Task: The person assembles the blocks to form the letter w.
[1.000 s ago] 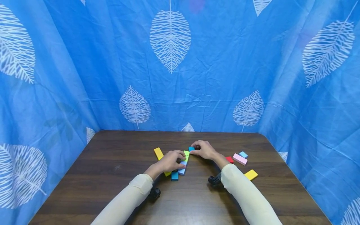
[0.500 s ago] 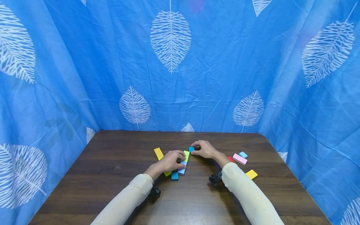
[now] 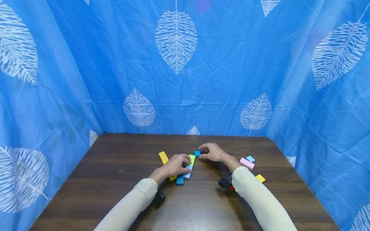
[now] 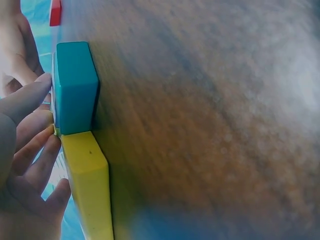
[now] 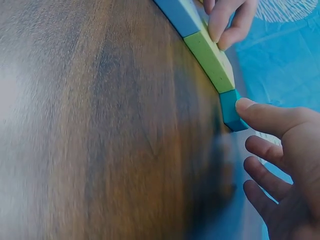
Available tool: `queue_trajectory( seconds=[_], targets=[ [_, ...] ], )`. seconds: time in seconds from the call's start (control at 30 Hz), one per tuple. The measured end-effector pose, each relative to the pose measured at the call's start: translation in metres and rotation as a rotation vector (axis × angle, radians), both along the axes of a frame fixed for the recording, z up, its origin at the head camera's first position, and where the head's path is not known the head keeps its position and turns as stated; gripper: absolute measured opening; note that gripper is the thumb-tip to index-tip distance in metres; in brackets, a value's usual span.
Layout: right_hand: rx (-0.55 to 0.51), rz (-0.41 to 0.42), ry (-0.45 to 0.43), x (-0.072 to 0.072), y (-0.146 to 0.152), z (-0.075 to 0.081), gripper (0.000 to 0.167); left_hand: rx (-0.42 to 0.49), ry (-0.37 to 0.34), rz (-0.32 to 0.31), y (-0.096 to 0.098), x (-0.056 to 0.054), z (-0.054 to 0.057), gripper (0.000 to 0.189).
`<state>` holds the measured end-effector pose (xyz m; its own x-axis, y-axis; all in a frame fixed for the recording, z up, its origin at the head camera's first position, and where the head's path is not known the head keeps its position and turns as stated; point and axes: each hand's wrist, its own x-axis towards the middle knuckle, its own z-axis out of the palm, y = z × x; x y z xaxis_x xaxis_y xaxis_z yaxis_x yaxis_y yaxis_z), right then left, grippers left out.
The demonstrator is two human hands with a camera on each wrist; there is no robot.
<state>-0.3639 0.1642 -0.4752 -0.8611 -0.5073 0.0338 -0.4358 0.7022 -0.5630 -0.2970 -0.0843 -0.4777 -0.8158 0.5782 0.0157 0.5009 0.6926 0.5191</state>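
Note:
My left hand (image 3: 175, 166) lies over a row of flat blocks, its relaxed fingers touching the green block (image 3: 192, 159) and its thumb by the light blue block (image 3: 187, 173). At the far end of that row sits a teal block (image 3: 197, 153), touching the green one in the right wrist view. My right hand (image 3: 214, 152) is beside it, thumb (image 5: 245, 105) at its edge and the other fingers spread apart from it. A second teal block (image 4: 77, 87) and a yellow block (image 4: 90, 185) are close to my left hand, touching in the left wrist view.
To the right on the brown table (image 3: 130, 205) lie a pink block (image 3: 246, 163), a small light blue block (image 3: 250, 158) and a yellow block (image 3: 260, 178). Red blocks are partly hidden by my right arm. A blue leaf-print curtain (image 3: 214, 80) stands behind the table.
My right hand has shifted slightly right, opening a small gap from the far teal block in the head view. The right sleeve has moved right too. My left hand stays in place.

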Motion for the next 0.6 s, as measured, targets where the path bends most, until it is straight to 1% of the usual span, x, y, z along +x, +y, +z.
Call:
queue_trajectory(
  seconds=[0.13, 0.3, 0.6],
  targets=[
    [-0.004, 0.003, 0.001, 0.003, 0.007, 0.005, 0.036, 0.005, -0.007, 0.005, 0.000, 0.000, -0.001, 0.041],
    [0.013, 0.016, 0.036, 0.008, 0.018, 0.012, 0.034, 0.013, -0.006, 0.005, 0.001, -0.002, -0.002, 0.040],
    [0.040, 0.019, 0.058, 0.014, 0.042, 0.013, 0.034, 0.006, 0.009, -0.013, 0.001, -0.002, -0.005, 0.040]
  ],
)
